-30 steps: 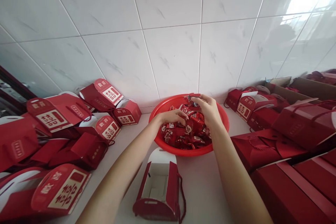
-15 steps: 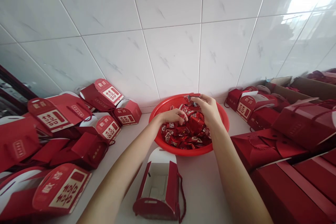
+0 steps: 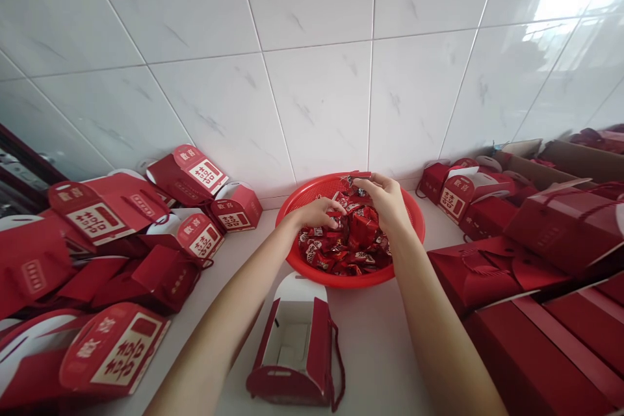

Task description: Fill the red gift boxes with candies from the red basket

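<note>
Right hand (image 3: 385,198) is pinching a red packet (image 3: 361,176) at the plastic basket (image 3: 351,281)'s far edge; left hand (image 3: 319,213) is curling over wrapped sweets (image 3: 358,255) inside, grip unclear. Picking seems under way; lifting would be needing rim clearance.

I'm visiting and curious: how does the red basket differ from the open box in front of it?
The basket is rounded; the open box has straight sides. The basket holds wrapped packets, while the open box shows its white inside. The basket is perforated; the open box has a red cord. Both are red outside.
</note>
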Tool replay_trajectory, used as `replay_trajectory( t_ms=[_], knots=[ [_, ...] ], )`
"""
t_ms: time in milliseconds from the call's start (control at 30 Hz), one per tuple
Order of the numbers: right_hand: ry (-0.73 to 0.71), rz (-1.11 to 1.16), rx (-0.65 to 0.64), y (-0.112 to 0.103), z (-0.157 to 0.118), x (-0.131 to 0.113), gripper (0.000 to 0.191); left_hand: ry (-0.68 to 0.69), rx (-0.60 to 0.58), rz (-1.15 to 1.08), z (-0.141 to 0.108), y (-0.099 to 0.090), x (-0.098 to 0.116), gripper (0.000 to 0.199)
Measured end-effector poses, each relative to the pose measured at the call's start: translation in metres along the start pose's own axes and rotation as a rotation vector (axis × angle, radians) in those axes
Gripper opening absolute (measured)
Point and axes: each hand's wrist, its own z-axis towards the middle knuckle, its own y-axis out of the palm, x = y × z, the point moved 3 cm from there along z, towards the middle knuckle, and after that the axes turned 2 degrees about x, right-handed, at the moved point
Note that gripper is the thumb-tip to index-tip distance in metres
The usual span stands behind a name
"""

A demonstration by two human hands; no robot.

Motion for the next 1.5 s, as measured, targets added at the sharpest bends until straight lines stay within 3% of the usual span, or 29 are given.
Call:
replay_trajectory(
  t_ms=[333,533,633,800,933,1167,1233,1367,1500],
  knots=[
    [0.002,-0.010,-0.009,0.000,0.000,0.000,0.020,0.133,-0.017,0.067,-0.006,0.008,0.027,0.030],
    [-0.003,-0.026,0.002,0.000,-0.001,-0.002,0.022,0.297,-0.176,0.218,0.000,0.029,0.043,0.023],
    [0.006,-0.027,-0.004,0.000,-0.001,-0.002,0.021,0.246,-0.221,0.290,0.002,0.033,0.043,0.010],
    [0.009,-0.004,-0.035,0.000,-0.001,-0.001,0.021,0.096,-0.276,0.399,0.002,0.035,0.040,0.012],
    [0.018,-0.001,-0.020,0.000,-0.001,-0.002,0.022,0.111,-0.339,0.418,0.002,0.038,0.039,0.011],
    [0.004,-0.006,-0.040,0.000,-0.001,-0.002,0.021,0.159,-0.370,0.293,-0.001,0.039,0.035,0.042],
    [0.007,-0.008,-0.042,0.000,-0.001,-0.002,0.021,0.140,-0.400,0.253,-0.002,0.040,0.037,0.039],
    [0.014,-0.025,-0.033,0.000,-0.002,-0.002,0.021,0.166,-0.451,0.158,-0.004,0.042,0.044,0.011],
    [0.015,-0.016,-0.024,0.000,-0.003,-0.004,0.022,0.129,-0.432,0.185,-0.004,0.041,0.045,0.021]
  ],
)
